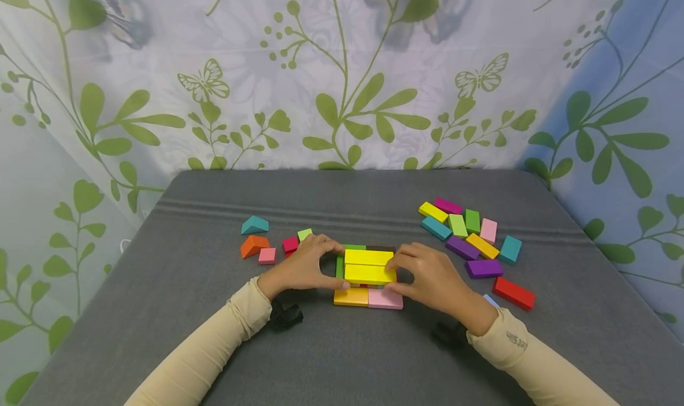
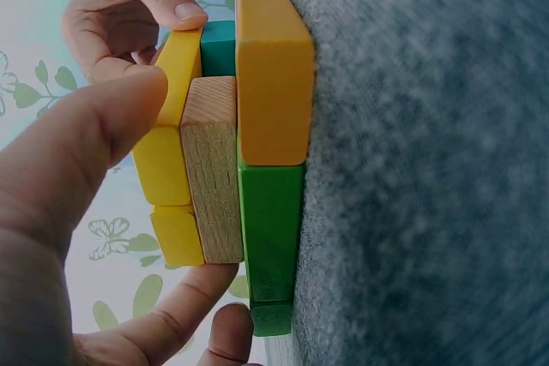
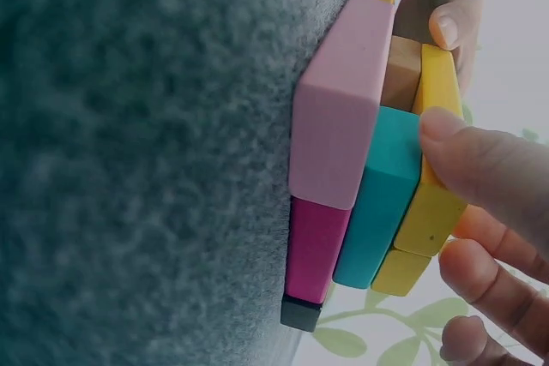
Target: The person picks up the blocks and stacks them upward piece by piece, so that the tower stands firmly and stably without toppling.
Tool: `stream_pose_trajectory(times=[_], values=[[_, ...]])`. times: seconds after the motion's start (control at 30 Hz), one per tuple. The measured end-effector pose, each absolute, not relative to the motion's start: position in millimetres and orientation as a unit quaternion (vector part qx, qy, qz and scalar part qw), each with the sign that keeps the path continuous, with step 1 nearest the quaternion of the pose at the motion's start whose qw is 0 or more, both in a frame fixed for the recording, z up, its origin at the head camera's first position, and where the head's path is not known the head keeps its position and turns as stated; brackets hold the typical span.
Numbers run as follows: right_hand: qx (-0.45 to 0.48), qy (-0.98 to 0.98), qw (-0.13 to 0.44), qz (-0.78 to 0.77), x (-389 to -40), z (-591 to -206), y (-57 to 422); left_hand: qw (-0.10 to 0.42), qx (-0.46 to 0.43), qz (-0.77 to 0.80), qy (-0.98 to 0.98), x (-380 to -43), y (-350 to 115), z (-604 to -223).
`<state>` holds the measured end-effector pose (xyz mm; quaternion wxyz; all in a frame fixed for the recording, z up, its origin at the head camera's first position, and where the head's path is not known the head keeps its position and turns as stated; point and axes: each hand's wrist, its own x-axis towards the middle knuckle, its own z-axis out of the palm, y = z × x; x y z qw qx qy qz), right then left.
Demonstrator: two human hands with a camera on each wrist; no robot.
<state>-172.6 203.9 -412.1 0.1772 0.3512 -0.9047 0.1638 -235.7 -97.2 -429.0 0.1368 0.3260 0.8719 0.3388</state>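
Two yellow blocks lie side by side as the top layer of a low stack, a near one (image 1: 369,273) and a far one (image 1: 369,257). My left hand (image 1: 304,265) spans their left end, thumb at the near side and fingers at the far side. At the right end my right hand (image 1: 435,278) grips them with its thumb in front and curled fingers behind. Under them stand a plain wooden block (image 2: 212,182) and a teal block (image 3: 377,203). The bottom layer shows orange (image 1: 351,297), pink (image 1: 386,299), green (image 2: 273,233), magenta (image 3: 316,250) and black (image 3: 300,313) blocks.
Several loose coloured blocks, among them a red one (image 1: 513,293) and a purple one (image 1: 484,269), lie right of the stack on the grey table (image 1: 331,358). To the left are a teal piece (image 1: 255,225), an orange piece (image 1: 254,246) and small cubes. A patterned curtain (image 1: 240,67) hangs behind.
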Motion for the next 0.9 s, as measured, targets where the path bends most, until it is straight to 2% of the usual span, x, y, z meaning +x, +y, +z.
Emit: stream_pose_trajectory(times=[0.27, 0.57, 0.9], values=[[0.336, -0.914, 0.157, 0.167, -175, -410, 202, 0.135, 0.328, 0.338, 0.872, -236, -97, -429], [0.259, -0.935, 0.020, 0.243, -184, -405, 214, 0.138, 0.331, 0.348, 0.866, -237, -96, -429], [0.267, -0.903, -0.058, 0.331, -204, -410, 234, 0.134, 0.332, 0.349, 0.866, -235, -96, -429]])
